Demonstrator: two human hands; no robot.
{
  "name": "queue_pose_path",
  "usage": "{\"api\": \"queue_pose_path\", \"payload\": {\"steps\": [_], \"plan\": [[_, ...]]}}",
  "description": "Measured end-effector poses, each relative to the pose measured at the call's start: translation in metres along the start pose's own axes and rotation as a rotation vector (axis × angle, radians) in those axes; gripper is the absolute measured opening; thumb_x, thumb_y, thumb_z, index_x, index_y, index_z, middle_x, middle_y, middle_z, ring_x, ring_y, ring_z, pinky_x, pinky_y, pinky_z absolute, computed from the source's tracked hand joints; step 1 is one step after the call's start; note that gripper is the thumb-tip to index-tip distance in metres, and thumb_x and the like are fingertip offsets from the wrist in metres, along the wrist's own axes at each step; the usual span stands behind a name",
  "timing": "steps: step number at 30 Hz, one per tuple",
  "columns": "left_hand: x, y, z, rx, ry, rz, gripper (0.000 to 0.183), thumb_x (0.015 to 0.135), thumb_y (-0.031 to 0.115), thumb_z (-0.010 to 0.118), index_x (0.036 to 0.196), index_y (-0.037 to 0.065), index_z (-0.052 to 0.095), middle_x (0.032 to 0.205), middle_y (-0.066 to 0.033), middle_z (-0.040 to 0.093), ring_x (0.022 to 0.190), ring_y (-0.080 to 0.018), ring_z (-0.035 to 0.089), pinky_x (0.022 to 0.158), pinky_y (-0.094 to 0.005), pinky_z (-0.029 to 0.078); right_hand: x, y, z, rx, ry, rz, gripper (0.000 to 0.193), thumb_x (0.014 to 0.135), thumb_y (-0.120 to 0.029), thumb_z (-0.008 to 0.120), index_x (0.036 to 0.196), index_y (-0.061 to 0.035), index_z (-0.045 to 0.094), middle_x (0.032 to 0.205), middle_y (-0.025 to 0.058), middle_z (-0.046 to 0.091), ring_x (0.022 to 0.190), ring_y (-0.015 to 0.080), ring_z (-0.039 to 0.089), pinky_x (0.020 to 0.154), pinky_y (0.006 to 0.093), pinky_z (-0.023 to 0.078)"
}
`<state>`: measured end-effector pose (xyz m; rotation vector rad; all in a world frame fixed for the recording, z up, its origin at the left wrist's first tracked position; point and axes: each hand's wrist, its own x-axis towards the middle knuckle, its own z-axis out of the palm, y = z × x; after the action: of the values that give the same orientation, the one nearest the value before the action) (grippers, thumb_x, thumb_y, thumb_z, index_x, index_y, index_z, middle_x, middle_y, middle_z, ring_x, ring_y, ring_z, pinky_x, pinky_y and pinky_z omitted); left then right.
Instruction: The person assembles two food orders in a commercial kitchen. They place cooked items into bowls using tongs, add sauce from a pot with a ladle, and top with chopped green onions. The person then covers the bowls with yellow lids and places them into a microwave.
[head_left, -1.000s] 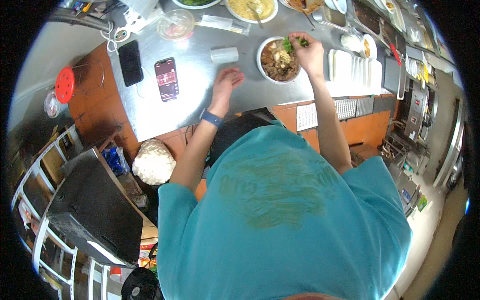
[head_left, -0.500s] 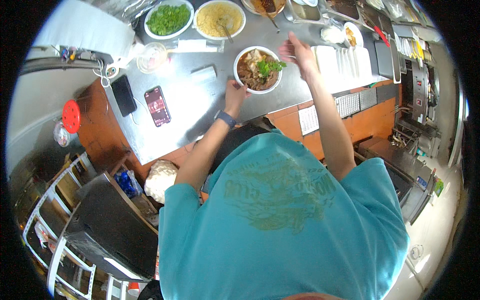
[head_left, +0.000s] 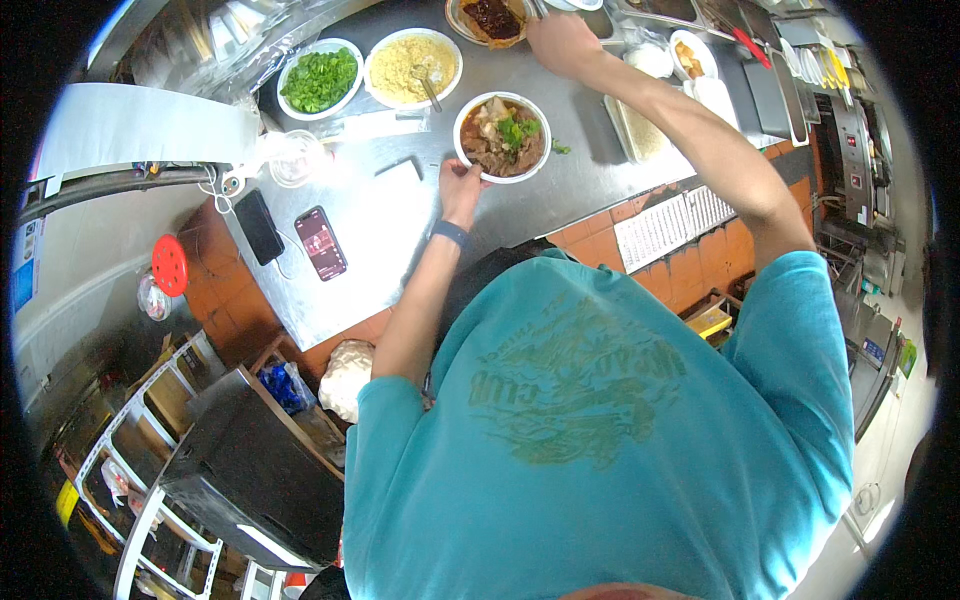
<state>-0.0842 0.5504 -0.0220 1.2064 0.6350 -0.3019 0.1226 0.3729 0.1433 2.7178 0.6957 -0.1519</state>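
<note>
A white bowl (head_left: 462, 150) holds sliced brown meat, pale chunks and green herb leaves in reddish broth. My left hand (head_left: 462, 190) pinches its near left rim, thumb and fingers closed. My right hand (head_left: 562, 46) reaches to the far side of the counter, closed around the metal handle of a spoon (head_left: 538, 8). Just left of that hand is a bowl of dark red sauce (head_left: 493, 20). Its fingertips are partly hidden by the hand itself. A few herb leaves (head_left: 560, 147) lie on the steel to the right of the meat bowl.
Chopped greens (head_left: 320, 80) and minced garlic-like bits (head_left: 412, 68) fill two white bowls at the far left. A phone (head_left: 320, 243), a black device (head_left: 259, 227) and a clear round container (head_left: 296, 158) sit on the left. White containers (head_left: 640, 130) lie under my right forearm; metal trays (head_left: 660, 10) stand behind.
My right hand has gone from open beside the bowl to the far sauce bowl and closed on the spoon. Leaves now lie beside the meat bowl. My left hand stays on the rim.
</note>
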Motion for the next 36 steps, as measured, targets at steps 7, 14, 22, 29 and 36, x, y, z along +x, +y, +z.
{"api": "queue_pose_path", "payload": {"steps": [7,14,22,29,36], "plan": [[0.016,0.011,0.017,-0.060,0.016,-0.026,0.024,0.090,-0.004,0.058,0.109,-0.004,0.043,0.106,-0.0169,0.057,0.092,-0.0268,0.065,0.077,-0.0376,0.064,-0.028,-0.013,-0.018,-0.067,-0.139,-0.217,0.016,0.085,-0.011,0.063,0.093,-0.0019,0.073,0.097,0.0138,0.074,0.091,0.0302,0.073,0.075,0.0415,0.060],[0.033,0.016,0.028,-0.065,0.058,-0.036,0.027,0.090,-0.004,0.058,0.112,-0.007,0.042,0.109,-0.0182,0.057,0.095,-0.0272,0.065,0.079,-0.0375,0.064,-0.016,0.013,0.013,0.329,-0.064,-0.073,0.024,0.095,-0.017,0.055,0.100,0.0037,0.065,0.091,0.0192,0.072,0.083,0.0310,0.071,0.069,0.0410,0.057],[0.045,0.019,0.032,-0.104,0.042,-0.049,0.030,0.089,-0.005,0.060,0.112,-0.005,0.042,0.107,-0.0172,0.057,0.094,-0.0263,0.065,0.078,-0.0374,0.064,0.007,0.044,0.024,1.579,-0.307,0.458,0.021,0.095,-0.012,0.055,0.106,0.0015,0.068,0.072,0.0059,0.061,0.044,0.0129,0.040,0.041,0.0277,0.034],[0.048,0.015,0.031,-0.194,0.039,-0.049,0.031,0.087,-0.006,0.062,0.111,-0.003,0.043,0.109,-0.0166,0.054,0.093,-0.0266,0.066,0.073,-0.0361,0.064,-0.010,0.077,0.035,2.344,-0.385,0.391,0.021,0.098,-0.010,0.045,0.097,0.0022,0.063,0.054,-0.0079,0.030,0.041,0.0037,0.024,0.036,0.0200,0.022],[0.054,0.010,0.035,-0.176,0.038,-0.044,0.032,0.087,-0.005,0.062,0.113,-0.003,0.043,0.109,-0.0168,0.055,0.093,-0.0269,0.066,0.076,-0.0384,0.064,-0.032,0.084,0.024,2.320,-0.359,0.555,0.021,0.099,-0.012,0.046,0.095,-0.0004,0.063,0.051,-0.0075,0.032,0.039,0.0056,0.025,0.036,0.0213,0.022]]}}
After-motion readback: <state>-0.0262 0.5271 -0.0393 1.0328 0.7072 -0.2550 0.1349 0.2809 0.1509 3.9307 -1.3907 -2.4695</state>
